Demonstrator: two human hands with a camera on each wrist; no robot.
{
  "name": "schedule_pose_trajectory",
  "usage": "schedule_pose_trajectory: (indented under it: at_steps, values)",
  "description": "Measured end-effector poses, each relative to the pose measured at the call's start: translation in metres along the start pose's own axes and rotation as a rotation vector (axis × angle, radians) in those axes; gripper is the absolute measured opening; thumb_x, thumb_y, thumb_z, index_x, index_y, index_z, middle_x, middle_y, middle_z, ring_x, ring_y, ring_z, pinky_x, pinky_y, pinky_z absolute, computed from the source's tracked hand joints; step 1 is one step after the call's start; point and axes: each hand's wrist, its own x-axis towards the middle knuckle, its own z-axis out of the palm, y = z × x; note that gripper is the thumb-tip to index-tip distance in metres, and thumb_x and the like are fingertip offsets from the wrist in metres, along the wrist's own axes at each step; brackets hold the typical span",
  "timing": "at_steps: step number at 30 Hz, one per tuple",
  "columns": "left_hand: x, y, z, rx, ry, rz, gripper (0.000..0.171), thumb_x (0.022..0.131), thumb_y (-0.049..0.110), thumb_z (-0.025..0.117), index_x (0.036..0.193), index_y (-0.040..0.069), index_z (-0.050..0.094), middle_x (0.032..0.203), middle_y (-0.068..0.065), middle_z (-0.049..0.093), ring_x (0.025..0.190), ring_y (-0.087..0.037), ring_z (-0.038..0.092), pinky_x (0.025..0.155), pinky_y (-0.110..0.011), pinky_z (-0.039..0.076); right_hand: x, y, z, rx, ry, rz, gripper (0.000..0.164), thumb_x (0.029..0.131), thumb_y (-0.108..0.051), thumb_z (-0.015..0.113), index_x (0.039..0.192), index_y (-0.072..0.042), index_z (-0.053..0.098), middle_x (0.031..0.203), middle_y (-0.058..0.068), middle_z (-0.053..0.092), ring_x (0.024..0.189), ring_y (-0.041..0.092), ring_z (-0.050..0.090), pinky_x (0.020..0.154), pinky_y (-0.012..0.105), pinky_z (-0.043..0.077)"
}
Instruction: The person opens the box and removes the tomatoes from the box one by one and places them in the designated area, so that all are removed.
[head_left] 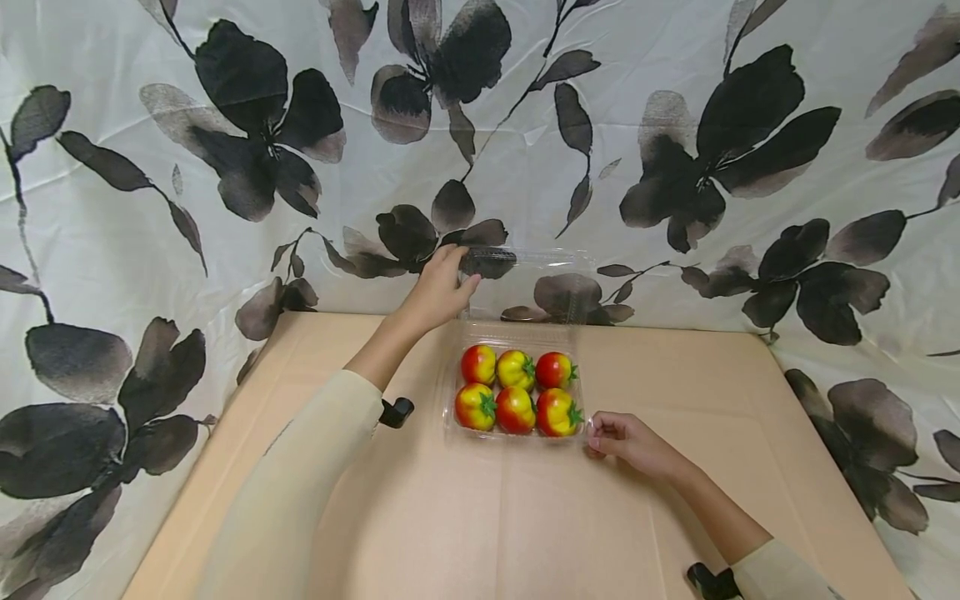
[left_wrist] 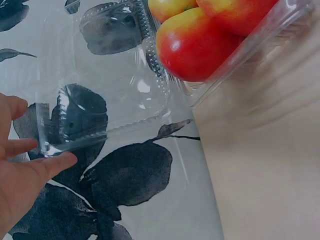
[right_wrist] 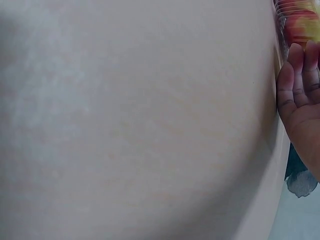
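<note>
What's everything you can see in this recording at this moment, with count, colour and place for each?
Shiny round fruits: six, red and yellow, green leafy tops showing on most, two rows of three in the box base
Rectangular clear plastic box base: one, colourless, on the tabletop
Hinged clear plastic lid: one, colourless, opened behind the base
Flat tabletop: one, tan, under the base
Floral cloth: white with black-grey flowers, behind and beside the tabletop
Long sleeves: two, cream, on both arms
Wrist devices: two, black, one per wrist
Left hand: one, at the lid's left edge
Right hand: one, at the base's near right corner
</note>
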Motion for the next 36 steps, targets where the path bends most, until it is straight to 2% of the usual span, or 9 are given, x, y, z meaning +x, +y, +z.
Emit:
schedule_pose_trajectory:
  at_steps: [4, 13, 19, 24, 31, 36]
  values:
    - [-0.001, -0.001, -0.002, 0.011, -0.004, -0.007, 0.060, 0.103, 0.025, 0.061, 0.151, -0.006, 0.043, 0.161, -0.026, 0.034, 0.150, -0.040, 0.038, 0.127, -0.050, 0.034, 0.000, -0.002, 0.001, -0.006, 0.005, 0.009, 0.020, 0.103, -0.014, 0.062, 0.103, 0.006, 0.062, 0.090, 0.025, 0.063, 0.080, 0.025, 0.058, 0.068, 0.024, 0.051]
    - [-0.002, 0.000, -0.002, 0.013, 0.017, 0.027, 0.059, 0.101, 0.023, 0.064, 0.149, -0.006, 0.045, 0.158, -0.025, 0.039, 0.148, -0.038, 0.041, 0.125, -0.048, 0.036, 0.002, 0.001, -0.008, -0.020, 0.002, 0.012, 0.021, 0.103, -0.014, 0.062, 0.110, 0.006, 0.062, 0.095, 0.023, 0.065, 0.083, 0.023, 0.061, 0.075, 0.022, 0.057]
    - [-0.010, 0.002, -0.005, 0.011, 0.019, 0.047, 0.059, 0.101, 0.023, 0.064, 0.150, -0.006, 0.045, 0.158, -0.025, 0.039, 0.148, -0.038, 0.041, 0.126, -0.048, 0.035, -0.002, -0.002, -0.010, -0.023, 0.058, 0.045, 0.027, 0.103, -0.016, 0.063, 0.121, 0.003, 0.057, 0.106, 0.023, 0.066, 0.092, 0.028, 0.064, 0.080, 0.023, 0.062]
    - [-0.016, 0.005, -0.008, -0.002, 0.026, 0.066, 0.059, 0.101, 0.023, 0.065, 0.149, -0.005, 0.046, 0.157, -0.025, 0.041, 0.146, -0.038, 0.044, 0.125, -0.049, 0.037, -0.004, -0.010, -0.013, -0.023, 0.143, 0.045, 0.031, 0.102, -0.012, 0.065, 0.126, 0.004, 0.054, 0.116, 0.024, 0.065, 0.100, 0.034, 0.064, 0.083, 0.029, 0.064]
    - [-0.027, 0.008, -0.008, -0.021, 0.021, 0.094, 0.059, 0.101, 0.024, 0.066, 0.149, -0.004, 0.046, 0.156, -0.023, 0.043, 0.137, -0.037, 0.052, 0.121, -0.049, 0.043, -0.005, -0.025, -0.020, -0.142, 0.259, -0.003, 0.030, 0.101, -0.012, 0.067, 0.125, 0.002, 0.056, 0.123, 0.024, 0.063, 0.107, 0.022, 0.064, 0.091, 0.012, 0.055]
    - [-0.035, 0.013, -0.008, -0.033, 0.021, 0.124, 0.058, 0.100, 0.022, 0.067, 0.149, -0.003, 0.047, 0.153, -0.023, 0.045, 0.123, -0.036, 0.059, 0.116, -0.047, 0.049, -0.007, -0.036, -0.026, -0.185, 0.287, -0.085, 0.031, 0.101, -0.008, 0.065, 0.129, 0.002, 0.056, 0.128, 0.030, 0.060, 0.115, 0.034, 0.065, 0.094, 0.009, 0.052]
